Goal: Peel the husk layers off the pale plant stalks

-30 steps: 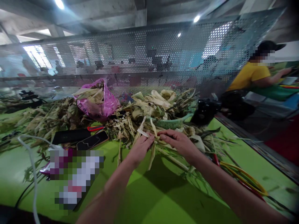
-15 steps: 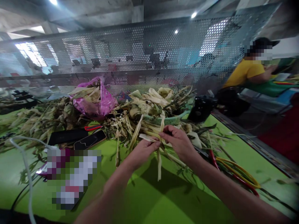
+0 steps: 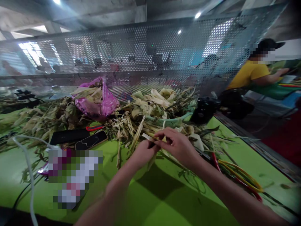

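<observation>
My left hand [image 3: 145,152] is closed on pale dried corn husk strips [image 3: 147,137], fingers pinched near the middle of the view. Against it, my right hand [image 3: 175,142] pinches at the same strips with thumb and fingertips; its fingers partly hide where they cross. One husk end pokes up behind the right hand, and another hangs below the left. Just beyond both hands lie loose husks [image 3: 137,135] and a green basket [image 3: 174,121] heaped with dried husks [image 3: 160,99].
A pink plastic bag [image 3: 107,100] of husks stands at the back left. Two dark phones [image 3: 91,140], a red-handled tool [image 3: 94,128] and a white cable [image 3: 29,175] lie left. Red-and-yellow-handled scissors [image 3: 240,174] rest right. A perforated metal screen [image 3: 131,47] rises behind; a person in yellow [image 3: 246,73] sits beyond.
My right hand has shifted slightly left and closer over my left hand, covering more of the husk strips. The hanging husk end has swung toward the left hand.
</observation>
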`<state>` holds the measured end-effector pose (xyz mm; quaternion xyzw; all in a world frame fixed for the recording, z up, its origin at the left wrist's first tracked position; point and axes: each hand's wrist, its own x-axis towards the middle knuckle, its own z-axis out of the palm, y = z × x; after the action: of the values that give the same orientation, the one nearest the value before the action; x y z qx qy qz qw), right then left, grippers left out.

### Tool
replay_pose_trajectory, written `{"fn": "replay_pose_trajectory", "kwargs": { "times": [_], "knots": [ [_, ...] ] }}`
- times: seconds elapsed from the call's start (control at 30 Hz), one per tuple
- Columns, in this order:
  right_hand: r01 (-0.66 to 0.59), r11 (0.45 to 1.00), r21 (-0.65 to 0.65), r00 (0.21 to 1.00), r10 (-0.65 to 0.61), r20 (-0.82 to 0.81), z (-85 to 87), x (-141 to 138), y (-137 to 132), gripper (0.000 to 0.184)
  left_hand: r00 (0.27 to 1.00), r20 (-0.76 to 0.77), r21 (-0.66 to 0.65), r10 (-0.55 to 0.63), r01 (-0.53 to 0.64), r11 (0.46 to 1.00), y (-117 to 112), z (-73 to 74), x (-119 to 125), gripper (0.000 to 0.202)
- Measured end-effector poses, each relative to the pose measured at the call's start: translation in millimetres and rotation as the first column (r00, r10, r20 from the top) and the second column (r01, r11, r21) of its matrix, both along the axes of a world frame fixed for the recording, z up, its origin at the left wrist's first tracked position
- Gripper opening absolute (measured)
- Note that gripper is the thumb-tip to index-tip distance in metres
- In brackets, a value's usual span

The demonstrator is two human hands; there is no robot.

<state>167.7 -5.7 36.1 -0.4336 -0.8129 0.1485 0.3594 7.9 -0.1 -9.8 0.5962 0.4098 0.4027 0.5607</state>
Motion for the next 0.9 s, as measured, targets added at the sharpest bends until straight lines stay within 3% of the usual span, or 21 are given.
{"fn": "replay_pose_trajectory", "kwargs": {
  "times": [0.1,0.33,0.53,0.63,0.73,0.8,0.9],
  "knots": [
    [-0.063,0.998,-0.020,0.998,0.063,0.030,-2.2,-6.1,-2.8,0.004,0.997,-0.068,0.019,-0.022,0.023,1.000,-3.2,-6.1,3.7,0.024],
    [-0.001,1.000,-0.013,0.996,-0.001,-0.089,-11.4,-6.0,1.2,0.010,0.995,-0.017,-0.032,-0.098,0.098,0.995,-12.2,-3.2,10.7,0.036],
    [0.043,0.999,0.005,0.991,-0.042,-0.124,-9.8,-11.3,-1.7,0.011,0.991,0.040,-0.043,-0.129,0.131,0.990,-15.4,-2.6,13.4,0.030],
    [0.032,0.999,0.027,0.986,-0.027,-0.163,-2.5,-10.2,-1.9,0.005,0.989,0.142,-0.124,-0.050,0.068,0.990,-13.4,-0.9,10.7,0.033],
    [0.079,0.995,0.066,0.972,-0.062,-0.225,2.8,-4.7,0.3,0.015,0.936,0.322,-0.219,0.141,-0.071,0.973,-8.9,2.3,5.1,0.034],
    [0.064,0.997,-0.031,0.972,-0.070,-0.226,1.9,-1.0,3.0,0.020,0.869,0.443,-0.256,0.219,-0.111,0.960,-5.6,4.1,1.6,0.032],
    [-0.026,0.961,-0.277,0.978,-0.032,-0.204,-5.0,2.0,8.0,0.027,0.827,0.522,-0.251,0.209,-0.085,0.964,-2.3,5.3,-1.0,0.030]
  ]
}}
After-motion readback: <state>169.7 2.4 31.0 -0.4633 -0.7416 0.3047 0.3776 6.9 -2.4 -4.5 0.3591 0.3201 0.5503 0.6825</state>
